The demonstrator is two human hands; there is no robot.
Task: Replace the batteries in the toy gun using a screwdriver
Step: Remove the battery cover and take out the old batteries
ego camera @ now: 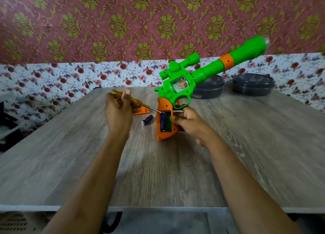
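While both forearms reach in over the near edge of the table (70,163), the hands meet past its middle. Left hand (118,110): fingers curled round the amber handle of a screwdriver (139,104), with the palm hiding most of the handle. The tip touches the top edge of the open battery bay in the grip of the gun (182,82).

Right hand (189,121): holds the orange grip from the right, thumb on the bay's edge, one finger up by the trigger guard. The gun stands grip-down, barrel tilted up and away to the right. Cannot tell whether the butt touches the table.

One battery (163,121) sits in the bay's left slot. A loose battery (147,120) lies on the table just left of the grip. An orange cover (140,111) lies beyond it, partly behind the left hand.

Farther right, a dark container (209,91) is partly hidden by the gun; a second container (253,84) stands beside it. Floral cloth (52,86) and patterned wallpaper (105,23) lie behind.
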